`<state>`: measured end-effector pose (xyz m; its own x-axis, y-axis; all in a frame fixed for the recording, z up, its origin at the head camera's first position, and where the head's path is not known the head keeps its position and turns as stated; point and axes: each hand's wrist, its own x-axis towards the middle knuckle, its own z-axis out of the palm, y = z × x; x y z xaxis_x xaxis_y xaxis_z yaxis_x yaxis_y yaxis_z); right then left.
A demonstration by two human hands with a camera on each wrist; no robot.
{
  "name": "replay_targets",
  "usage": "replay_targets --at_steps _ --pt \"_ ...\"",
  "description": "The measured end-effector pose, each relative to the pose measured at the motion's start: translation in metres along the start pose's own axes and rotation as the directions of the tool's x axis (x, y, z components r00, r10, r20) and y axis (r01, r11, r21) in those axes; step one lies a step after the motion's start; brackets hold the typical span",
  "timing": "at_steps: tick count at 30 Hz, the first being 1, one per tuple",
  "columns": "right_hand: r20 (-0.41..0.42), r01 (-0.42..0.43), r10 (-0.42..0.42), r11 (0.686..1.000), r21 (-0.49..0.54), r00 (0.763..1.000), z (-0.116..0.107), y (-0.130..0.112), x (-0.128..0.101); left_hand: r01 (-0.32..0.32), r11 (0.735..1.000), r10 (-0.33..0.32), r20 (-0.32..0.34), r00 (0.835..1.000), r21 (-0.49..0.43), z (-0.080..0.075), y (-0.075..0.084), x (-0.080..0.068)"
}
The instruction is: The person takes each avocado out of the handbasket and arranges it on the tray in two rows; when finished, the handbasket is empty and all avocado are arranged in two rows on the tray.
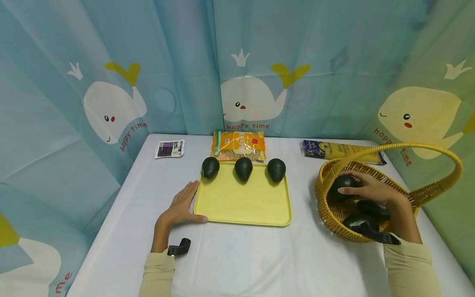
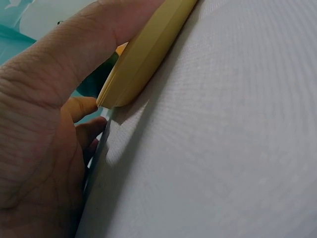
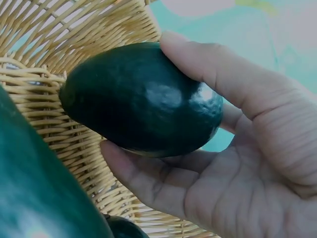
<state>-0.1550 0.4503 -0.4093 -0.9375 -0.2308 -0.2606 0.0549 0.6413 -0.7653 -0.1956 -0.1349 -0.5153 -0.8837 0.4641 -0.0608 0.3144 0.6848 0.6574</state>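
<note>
In the head view three dark green avocados, a left one (image 1: 210,168), a middle one (image 1: 243,169) and a right one (image 1: 276,170), lie in a row along the far edge of a yellow tray (image 1: 243,202). My left hand (image 1: 182,206) rests at the tray's near left corner, thumb along the front rim and fingers extended along the left side. Inside the wicker basket (image 1: 328,218) on the right, my right hand (image 1: 365,187) grips an avocado (image 3: 143,99) between thumb and fingers. More avocados (image 1: 360,222) lie beneath that hand in the basket.
Behind the tray lies an orange food bag (image 1: 238,146). A small white-and-purple packet (image 1: 170,149) sits at the back left, and a blue-and-yellow long package (image 1: 341,151) behind the basket. The basket's tall handle (image 1: 441,185) arches over my right forearm. A curtain (image 1: 185,62) hangs behind the table.
</note>
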Motion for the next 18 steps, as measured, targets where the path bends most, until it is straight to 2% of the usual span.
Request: replay_targets --at_steps 4,8,13,18 --pt "-0.010 0.029 -0.028 0.996 0.080 1.000 0.0008 -0.0030 -0.0007 0.005 1.000 -0.005 0.003 1.000 0.002 0.0000 -0.0007 0.0000" --pt "0.000 0.009 -0.009 0.986 0.165 1.000 -0.0011 -0.0072 -0.0030 0.004 1.000 -0.004 0.002 1.000 0.002 0.0000 -0.0010 0.0001" --pt "-0.023 -0.016 0.020 0.985 0.172 1.000 -0.0024 -0.0094 -0.0046 0.002 1.000 -0.002 0.007 1.000 0.003 0.0007 -0.0017 0.0001" --pt "-0.106 -0.070 0.078 0.994 0.080 0.991 -0.0030 -0.0095 -0.0066 -0.002 1.000 0.002 0.004 1.000 0.001 0.0003 -0.0011 0.0008"
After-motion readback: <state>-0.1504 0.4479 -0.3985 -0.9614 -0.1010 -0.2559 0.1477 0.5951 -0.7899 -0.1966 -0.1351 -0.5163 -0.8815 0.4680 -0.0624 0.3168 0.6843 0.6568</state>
